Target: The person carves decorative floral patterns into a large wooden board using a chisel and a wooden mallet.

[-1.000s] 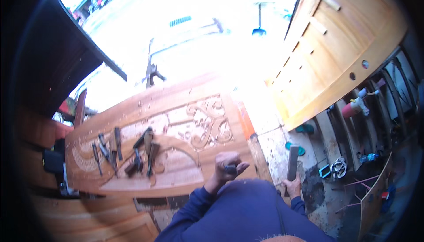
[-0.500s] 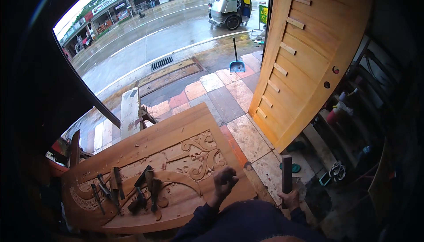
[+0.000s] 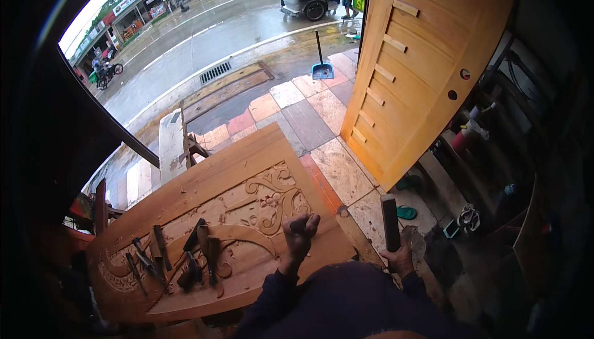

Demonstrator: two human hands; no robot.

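left hand (image 3: 299, 235) curled, contents unclear, right hand (image 3: 402, 256) gripping dark bar (image 3: 390, 222); tools (image 3: 161, 248) on carved panel (image 3: 249, 152), wooden door (image 3: 428, 79)

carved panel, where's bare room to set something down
On the carved panel, plain wood shows at the far right corner, beyond the scroll carving, and between the left hand and the panel's right edge. The left half's middle is crowded with hand tools.

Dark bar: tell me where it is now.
In the head view, right of and below centre, the dark bar is in the right hand, right of the carved wooden panel and just left of a green slipper.
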